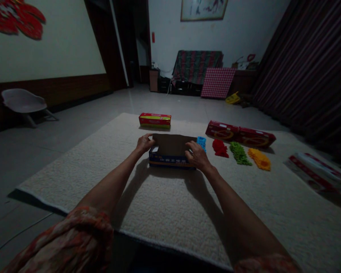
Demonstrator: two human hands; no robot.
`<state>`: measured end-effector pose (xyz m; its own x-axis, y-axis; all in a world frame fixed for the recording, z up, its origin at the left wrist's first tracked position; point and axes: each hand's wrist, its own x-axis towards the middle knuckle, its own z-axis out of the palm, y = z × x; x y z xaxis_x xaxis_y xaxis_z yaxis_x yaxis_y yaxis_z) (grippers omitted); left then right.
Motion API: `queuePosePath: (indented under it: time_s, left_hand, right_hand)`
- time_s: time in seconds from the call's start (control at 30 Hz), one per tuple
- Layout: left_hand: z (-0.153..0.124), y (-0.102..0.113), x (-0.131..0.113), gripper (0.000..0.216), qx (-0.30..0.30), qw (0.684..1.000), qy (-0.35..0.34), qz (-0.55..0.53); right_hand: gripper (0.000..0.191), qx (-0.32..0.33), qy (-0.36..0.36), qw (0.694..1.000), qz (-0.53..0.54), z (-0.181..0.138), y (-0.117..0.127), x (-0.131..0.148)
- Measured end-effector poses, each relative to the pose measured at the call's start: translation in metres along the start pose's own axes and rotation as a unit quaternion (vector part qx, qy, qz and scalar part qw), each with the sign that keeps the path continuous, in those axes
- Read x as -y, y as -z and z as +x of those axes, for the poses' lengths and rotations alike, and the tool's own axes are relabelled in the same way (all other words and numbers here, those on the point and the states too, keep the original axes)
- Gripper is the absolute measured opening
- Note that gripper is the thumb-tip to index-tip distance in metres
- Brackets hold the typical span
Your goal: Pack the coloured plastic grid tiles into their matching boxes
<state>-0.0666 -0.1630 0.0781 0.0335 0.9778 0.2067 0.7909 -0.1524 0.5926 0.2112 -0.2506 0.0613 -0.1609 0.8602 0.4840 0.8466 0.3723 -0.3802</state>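
A dark blue cardboard box (170, 160) with pale printed characters stands in front of me on the cream mat, its brown lid flap (170, 144) raised at the back. My left hand (145, 143) pinches the flap's left corner, thumb and fingers closed on it. At the box's right end my right hand (197, 154) is closed with bent fingers over the flap and edge; its exact grip is partly hidden. Just behind that hand lies a light blue textured piece (201, 142), partly covered. The inside of the box is mostly out of sight.
Farther back sits a red and yellow-green box (155, 120). To the right are red (220, 148), green (240, 153) and orange (259, 159) textured pieces, a long dark red box (240, 134), and a red-and-white package (322, 172). The cream mat (82, 167) covers the surface.
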Motion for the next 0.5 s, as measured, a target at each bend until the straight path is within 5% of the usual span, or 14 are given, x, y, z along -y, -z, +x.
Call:
queuePosePath:
  time_s: [0.2,0.37,0.43,0.5]
  left_hand:
    - [-0.004,-0.005,0.001,0.054,-0.025,1.000,-0.006,0.009]
    - [-0.025,-0.002,-0.017,0.044,-0.145,0.985,-0.088,0.042]
    - [-0.033,-0.001,-0.026,0.035,-0.135,0.976,-0.155,0.071]
    - [-0.038,0.001,-0.032,0.033,-0.063,0.975,-0.183,0.112]
  right_hand:
    - [0.042,0.024,0.008,1.000,-0.003,0.002,-0.001,-0.006]
    - [0.045,0.047,0.010,0.999,-0.026,-0.001,0.000,-0.009]
    - [0.045,0.057,0.011,0.998,-0.033,-0.002,0.001,-0.008]
    - [0.044,0.067,0.012,0.997,-0.039,-0.002,0.004,-0.007]
